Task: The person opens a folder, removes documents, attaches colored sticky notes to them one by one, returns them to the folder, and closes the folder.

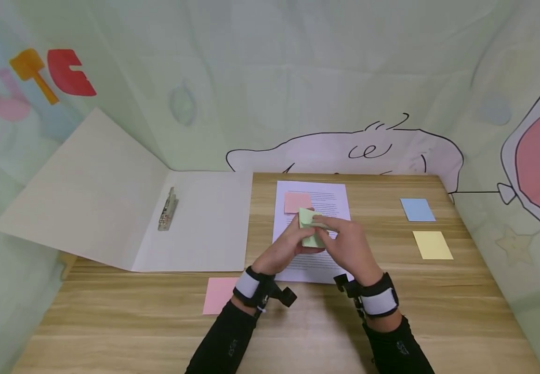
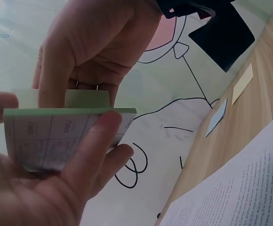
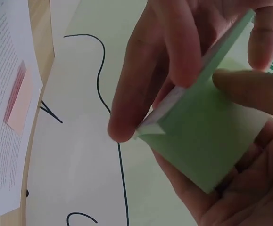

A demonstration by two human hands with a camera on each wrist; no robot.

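Observation:
My left hand (image 1: pixel 276 252) holds a green sticky note pad (image 1: pixel 315 240) above a printed sheet of paper (image 1: pixel 335 208). Fingers of my right hand (image 1: pixel 355 253) pinch a green sheet (image 1: pixel 325 226) at the pad, and it stands away from the rest. In the left wrist view the pad's printed backing (image 2: pixel 32 134) faces the camera, with left fingers across it. The right wrist view shows a green face (image 3: pixel 207 141) at an angle to the pad. A pink sticky note (image 1: pixel 297 202) lies on the upper left of the printed sheet.
An open white folder (image 1: pixel 209 223) with a metal clip (image 1: pixel 168 210) lies to the left. Near the front is a pink note (image 1: pixel 218 296), partly behind my left wrist. A blue note (image 1: pixel 418 210) and a yellow note (image 1: pixel 432 245) lie on the wooden table (image 1: pixel 475 311) at right.

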